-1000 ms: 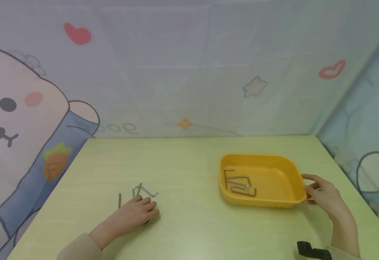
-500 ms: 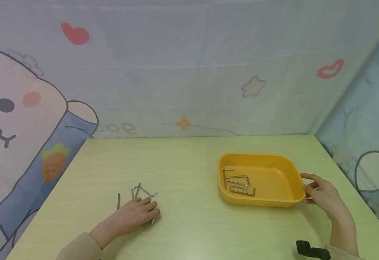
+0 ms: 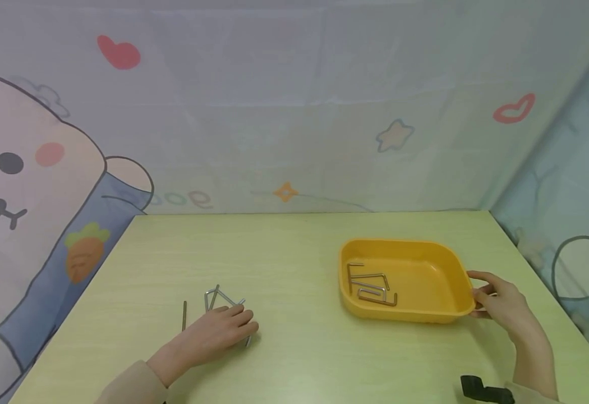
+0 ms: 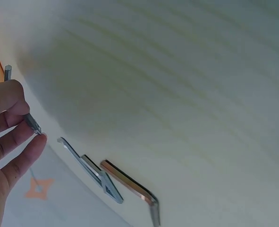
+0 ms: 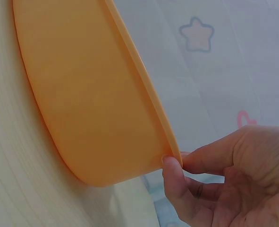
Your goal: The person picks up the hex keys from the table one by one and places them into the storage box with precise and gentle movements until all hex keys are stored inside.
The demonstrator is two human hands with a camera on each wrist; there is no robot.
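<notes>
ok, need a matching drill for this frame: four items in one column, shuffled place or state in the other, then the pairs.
Items
1. left hand
2. right hand
3. yellow tray
4. lone hex key

Place or state
A. holds several bent hex keys inside
B. lies on the table by itself, left of the pile
C. pinches a hex key at the pile
D. grips the tray's right rim

Pairs: 1-C, 2-D, 3-A, 4-B

I counted one yellow tray (image 3: 428,252), three hex keys (image 3: 372,286) lying inside it, and roughly three more hex keys (image 3: 214,297) on the table.
</notes>
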